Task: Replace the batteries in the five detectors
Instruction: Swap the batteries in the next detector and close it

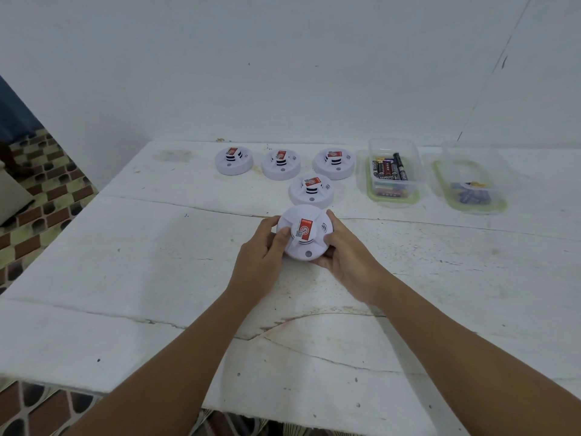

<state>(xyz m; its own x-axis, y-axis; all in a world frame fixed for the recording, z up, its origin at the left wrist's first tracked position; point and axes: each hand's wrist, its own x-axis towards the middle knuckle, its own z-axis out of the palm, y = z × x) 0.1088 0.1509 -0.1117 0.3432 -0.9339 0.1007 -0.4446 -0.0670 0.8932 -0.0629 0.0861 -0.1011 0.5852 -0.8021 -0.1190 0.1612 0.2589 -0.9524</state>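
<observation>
Both hands hold one white detector (304,236) just above the near middle of the white tabletop (157,262). The left hand (262,247) wraps its left side, its grip closed with the thumb lying against the raised centre beside the red label (305,228). The right hand (342,250) cups the right and near edge, its fingers curled under the rim and the thumb on the top face. Four more detectors stand farther back: one (312,190) just beyond the held one, and a far row of three (234,161), (280,165), (334,163). To the right of that row sits a clear box (393,171) holding batteries (390,168), dark ones with red and gold. Farther right a second clear box (471,184) holds a few bluish batteries (471,196).
</observation>
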